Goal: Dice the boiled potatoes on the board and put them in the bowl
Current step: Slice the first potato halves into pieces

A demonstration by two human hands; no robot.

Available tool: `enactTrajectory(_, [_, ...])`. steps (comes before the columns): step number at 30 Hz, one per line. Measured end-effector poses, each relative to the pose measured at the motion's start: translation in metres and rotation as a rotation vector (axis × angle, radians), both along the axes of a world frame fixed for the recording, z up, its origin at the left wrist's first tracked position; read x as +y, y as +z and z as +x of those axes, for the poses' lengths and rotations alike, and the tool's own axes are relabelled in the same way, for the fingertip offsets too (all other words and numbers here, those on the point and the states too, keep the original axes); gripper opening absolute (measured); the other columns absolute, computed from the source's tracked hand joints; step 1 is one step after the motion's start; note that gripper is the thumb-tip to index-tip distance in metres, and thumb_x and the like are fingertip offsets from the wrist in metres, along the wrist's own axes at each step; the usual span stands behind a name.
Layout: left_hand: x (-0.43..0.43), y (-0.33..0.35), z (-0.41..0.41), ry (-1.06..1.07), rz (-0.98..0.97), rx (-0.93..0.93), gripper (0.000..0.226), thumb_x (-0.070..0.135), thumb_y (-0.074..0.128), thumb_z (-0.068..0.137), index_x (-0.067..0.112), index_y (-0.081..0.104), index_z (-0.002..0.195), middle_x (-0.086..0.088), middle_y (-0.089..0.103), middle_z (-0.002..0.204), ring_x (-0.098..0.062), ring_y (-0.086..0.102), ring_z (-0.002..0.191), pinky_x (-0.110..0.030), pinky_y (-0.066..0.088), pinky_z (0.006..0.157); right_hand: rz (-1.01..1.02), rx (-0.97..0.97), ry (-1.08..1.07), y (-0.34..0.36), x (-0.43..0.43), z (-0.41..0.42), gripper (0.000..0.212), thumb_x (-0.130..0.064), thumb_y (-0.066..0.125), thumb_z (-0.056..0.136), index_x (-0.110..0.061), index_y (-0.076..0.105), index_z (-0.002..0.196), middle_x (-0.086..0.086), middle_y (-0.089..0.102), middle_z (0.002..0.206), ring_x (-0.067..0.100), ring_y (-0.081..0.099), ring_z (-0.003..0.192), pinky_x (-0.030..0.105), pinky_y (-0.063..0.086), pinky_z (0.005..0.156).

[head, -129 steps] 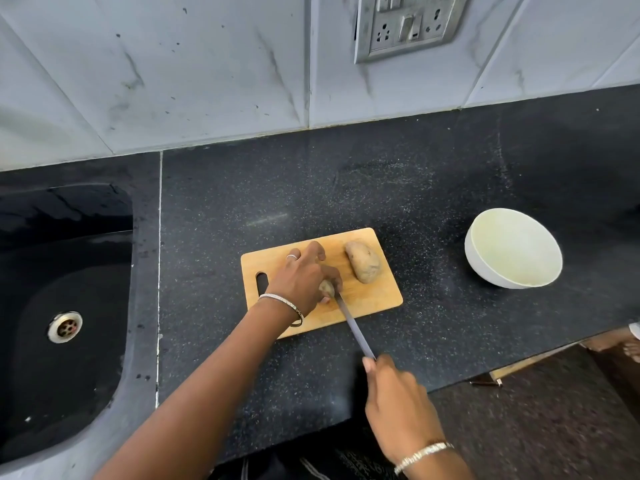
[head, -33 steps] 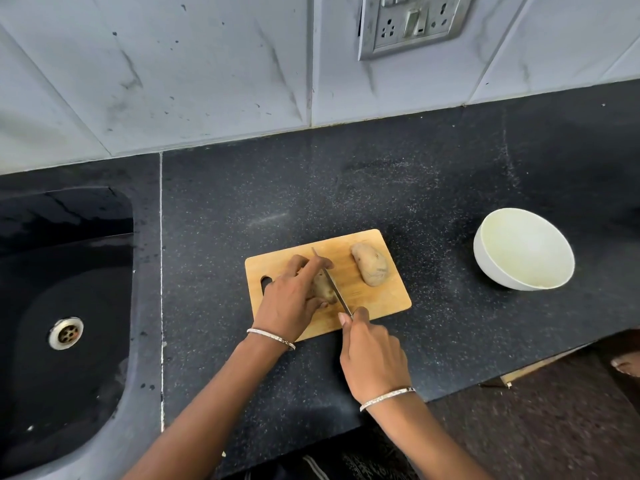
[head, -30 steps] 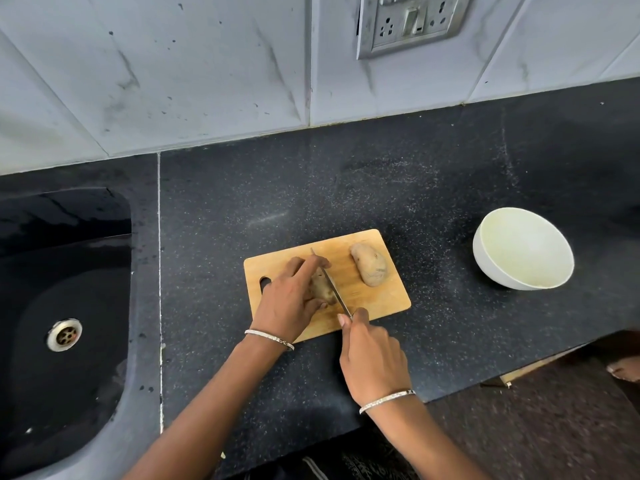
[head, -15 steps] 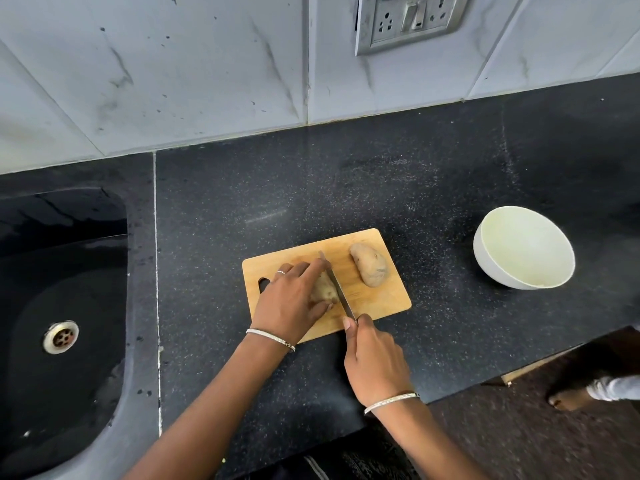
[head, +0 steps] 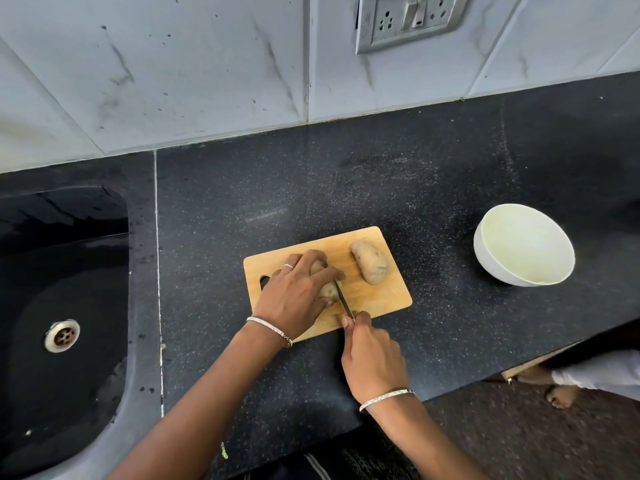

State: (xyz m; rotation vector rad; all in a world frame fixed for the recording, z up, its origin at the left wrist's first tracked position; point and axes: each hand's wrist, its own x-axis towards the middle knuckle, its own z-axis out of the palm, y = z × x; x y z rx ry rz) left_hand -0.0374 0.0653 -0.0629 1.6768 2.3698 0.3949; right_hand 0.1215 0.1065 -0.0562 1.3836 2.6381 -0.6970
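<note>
A small wooden cutting board (head: 381, 299) lies on the black counter. My left hand (head: 294, 296) holds a boiled potato (head: 329, 291) down on the board's middle, fingers curled over it and hiding most of it. My right hand (head: 372, 355) grips the handle of a knife (head: 343, 297), whose blade lies against the right side of that potato. A second, whole potato (head: 370, 266) lies on the board's right part. The white bowl (head: 485, 251) stands to the right of the board with nothing visible inside.
A black sink (head: 62, 306) with a metal drain (head: 62, 336) is sunk into the counter at the left. The tiled wall carries a socket plate (head: 408, 19) above. The counter's front edge runs diagonally at lower right, where a person's foot (head: 561, 398) shows on the floor.
Since 4.3 s ago my right hand moved up to the board with the knife. In the last second the blade slid back along the held potato while my left hand kept its hold.
</note>
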Motion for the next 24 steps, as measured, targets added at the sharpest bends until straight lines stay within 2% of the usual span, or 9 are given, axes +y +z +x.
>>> enactTrajectory(5, [0.002,0.003,-0.005,-0.047,-0.020,-0.015,0.034,0.043,0.059,0.088,0.041,0.053,0.121,0.010,0.036,0.143,-0.019,0.034,0.128,-0.042,0.045,0.096,0.053,-0.020,0.013,0.003,-0.006,0.000,0.036,-0.043,0.021,0.104,-0.016,0.043,0.114,0.009,0.068,0.102,0.036,0.066,0.097,0.038,0.036,0.063])
enactTrajectory(9, [0.005,0.002,-0.008,-0.083,-0.057,0.015,0.036,0.045,0.058,0.088,0.038,0.051,0.122,0.011,0.039,0.142,-0.018,0.034,0.131,-0.042,0.044,0.096,0.054,-0.040,0.012,0.002,-0.008,-0.001,0.037,-0.043,0.021,0.104,-0.016,0.043,0.114,0.009,0.068,0.102,0.036,0.066,0.097,0.037,0.035,0.062])
enactTrajectory(13, [0.010,0.004,-0.016,-0.135,-0.094,-0.036,0.042,0.047,0.062,0.086,0.037,0.052,0.126,0.015,0.046,0.140,-0.017,0.037,0.131,-0.039,0.041,0.099,0.036,-0.040,0.019,0.001,-0.006,0.006,0.037,-0.043,0.020,0.104,-0.016,0.044,0.114,0.008,0.068,0.102,0.035,0.066,0.096,0.037,0.036,0.062])
enactTrajectory(18, [0.009,0.001,-0.022,-0.131,-0.100,-0.073,0.045,0.049,0.065,0.084,0.039,0.054,0.127,0.013,0.044,0.145,-0.018,0.041,0.132,-0.040,0.040,0.099,-0.003,-0.016,0.056,0.007,-0.008,0.036,0.036,-0.046,0.016,0.104,-0.020,0.041,0.103,0.003,0.068,0.092,0.029,0.067,0.087,0.035,0.041,0.061])
enactTrajectory(24, [0.004,-0.002,-0.020,-0.068,-0.030,-0.124,0.058,0.055,0.071,0.076,0.041,0.051,0.129,0.008,0.043,0.142,-0.019,0.044,0.125,-0.043,0.042,0.097,-0.031,0.018,0.078,0.017,-0.007,0.065,0.032,-0.049,0.013,0.102,-0.025,0.034,0.098,-0.005,0.060,0.080,0.020,0.066,0.080,0.028,0.036,0.059])
